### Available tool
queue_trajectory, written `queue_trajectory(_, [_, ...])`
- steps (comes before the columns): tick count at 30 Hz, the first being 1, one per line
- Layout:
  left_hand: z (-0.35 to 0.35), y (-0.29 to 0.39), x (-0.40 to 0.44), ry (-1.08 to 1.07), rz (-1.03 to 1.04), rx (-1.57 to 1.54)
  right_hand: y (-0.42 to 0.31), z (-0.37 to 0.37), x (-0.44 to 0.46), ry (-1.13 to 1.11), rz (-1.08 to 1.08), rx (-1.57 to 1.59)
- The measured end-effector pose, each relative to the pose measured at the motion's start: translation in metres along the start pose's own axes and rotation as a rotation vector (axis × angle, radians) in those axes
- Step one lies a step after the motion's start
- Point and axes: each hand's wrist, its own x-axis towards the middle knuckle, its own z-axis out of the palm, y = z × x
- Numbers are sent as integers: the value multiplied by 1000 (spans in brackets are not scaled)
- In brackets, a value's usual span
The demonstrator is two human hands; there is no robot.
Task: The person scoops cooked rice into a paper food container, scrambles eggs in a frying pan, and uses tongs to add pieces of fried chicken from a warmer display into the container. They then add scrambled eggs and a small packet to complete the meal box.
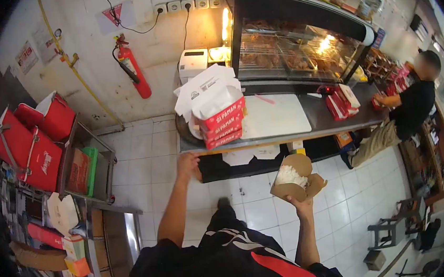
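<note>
My right hand [301,204] holds a brown cardboard food box [317,184] from below, out over the floor in front of the counter. Its flaps stand open, and white rice [292,176] shows inside. My left hand [186,165] hangs at the counter's near left corner, slightly blurred, with loosely parted fingers and nothing seen in it. Whether it touches the edge I cannot tell. Above it on the counter is a stack of red-and-white boxes [225,127], the top one open with white paper inside.
A white cutting board [278,115] lies on the metal counter [319,110], below a lit glass display case [288,48] of fried food. More red boxes [342,101] stand to the right, near a co-worker [414,100]. Red delivery bags [33,149] sit on a cart at left.
</note>
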Motion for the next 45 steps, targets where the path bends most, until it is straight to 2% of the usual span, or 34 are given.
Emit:
queue_trajectory(1, [-1,13,29,113,10,20,-3,-3,21,-11,15,-19])
queue_trajectory(2, [-17,11,83,45,109,406,0,-1,38,-9,34,-29])
queue_trajectory(4, [-38,-9,144,86,120,821,2,4,60,35,145,-79])
queue_trajectory(5, [-30,-5,173,221,75,825,-1,4,80,51,177,-111])
queue_trajectory(6, [-20,2,200,355,28,817,7,9,93,61,107,-6])
queue_trajectory(7, [-17,-3,215,428,-21,844,8,12,104,83,174,20])
queue_trajectory(10, [-11,-19,238,458,-147,952,-5,27,141,161,37,42])
queue_trajectory(12, [-12,-26,240,462,-204,1012,-13,31,158,136,27,110])
queue_trajectory(13, [-11,-27,240,458,-222,1031,-8,26,166,157,41,38])
queue_trajectory(15, [-12,-26,241,455,-222,1042,0,21,184,188,93,-84])
queue_trajectory(16, [-9,-23,240,449,-215,1039,-3,20,192,191,167,-25])
queue_trajectory(19, [-5,-19,230,442,-194,1019,-6,26,220,248,106,79])
queue_trajectory(23, [-10,-21,208,411,-158,928,0,18,250,116,50,-23])
queue_trajectory(24, [-14,-19,200,405,-149,910,-5,16,257,57,110,33])
queue_trajectory(27, [-15,-13,186,350,-94,809,1,9,274,22,75,26])
queue_trajectory(30, [-16,6,179,301,-40,693,-12,11,284,30,140,19])
queue_trajectory(32, [-17,25,180,278,16,631,5,7,287,48,128,-39])
queue_trajectory(35, [-17,61,188,282,103,580,-2,15,291,52,205,43])
queue_trajectory(38, [-22,97,183,391,220,615,12,16,293,53,211,-35])
queue_trajectory(42, [-12,150,165,668,468,752,28,14,299,31,196,-25])
queue_trajectory(45, [-10,186,147,765,391,691,6,26,306,9,180,-60])
